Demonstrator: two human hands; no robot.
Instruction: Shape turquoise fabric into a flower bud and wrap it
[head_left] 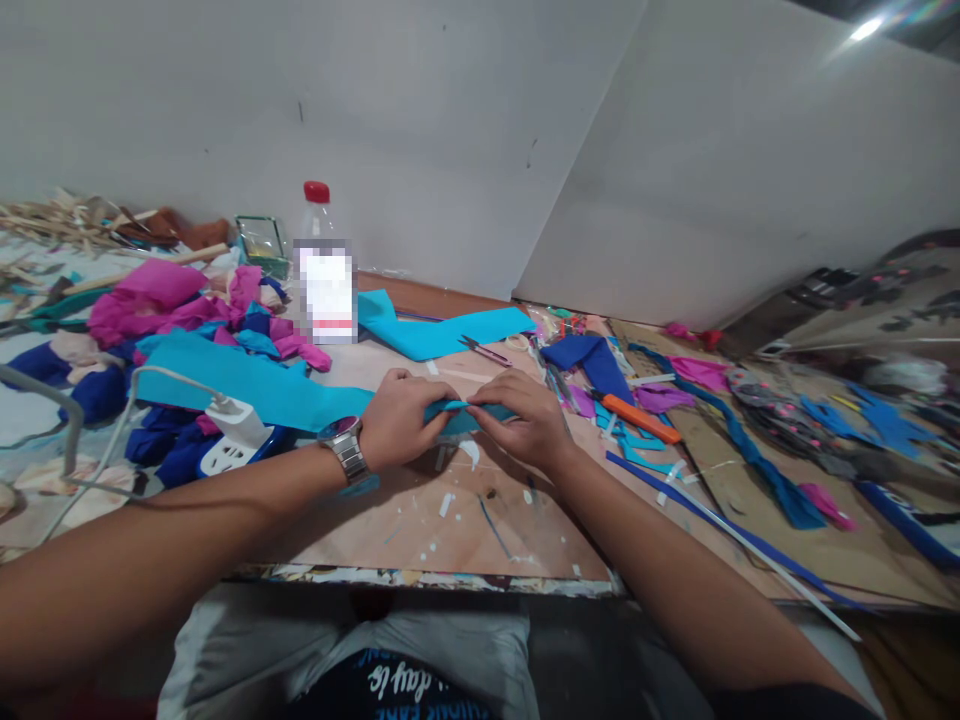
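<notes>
A long strip of turquoise fabric (247,380) runs across the table from the left into my hands. My left hand (401,420), with a metal watch on its wrist, pinches the strip between thumb and fingers. Facing it, my right hand (521,415) pinches the same strip, fingertips almost meeting the left ones. Between them the cloth looks folded or gathered; its exact fold is partly hidden by the fingers. Just beyond my hands lie another length of turquoise fabric (427,338) and small thread snips (487,352).
Left are a white power strip (234,440) with a cable, crumpled pink cloth (161,295) and a red-capped bottle (317,215). An orange utility knife (641,418), fabric scraps and cardboard (720,440) lie right. The table's front edge (420,578) is near my body.
</notes>
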